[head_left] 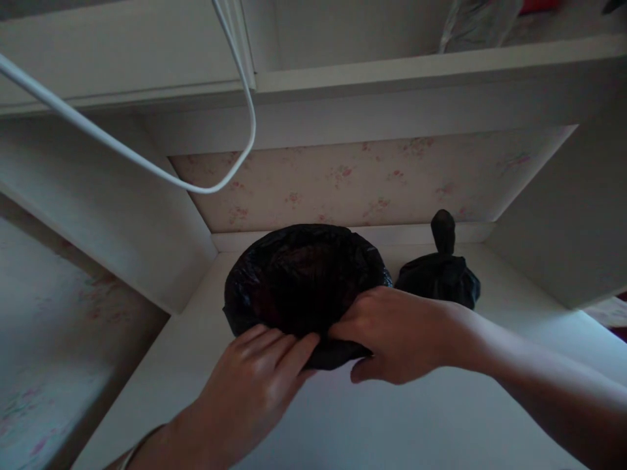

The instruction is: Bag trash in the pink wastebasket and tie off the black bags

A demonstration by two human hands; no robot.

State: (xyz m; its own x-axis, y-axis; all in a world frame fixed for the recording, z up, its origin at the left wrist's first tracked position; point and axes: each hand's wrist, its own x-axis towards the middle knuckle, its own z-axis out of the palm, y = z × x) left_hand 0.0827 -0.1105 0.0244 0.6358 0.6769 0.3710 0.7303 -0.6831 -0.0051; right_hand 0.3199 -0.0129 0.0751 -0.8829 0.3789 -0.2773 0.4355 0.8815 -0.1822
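A round bin lined with a black bin bag (298,261) stands on a white surface, its mouth facing up toward me. The bag is folded over the rim, and the bin's own body is hidden. My left hand (262,375) grips the bag's edge at the near side, fingers curled inside the rim. Beside it, my right hand (392,336) pinches the same near edge, thumb below and fingers over the top. Behind my right wrist sits a second black bag (438,281), bunched up with its top twisted upright.
A white cable (206,189) hangs in a loop at the upper left, in front of a white shelf unit (392,72). Clear plastic and a red item lie on the upper shelf. Flowered wallpaper (313,183) covers the back wall, between side panels.
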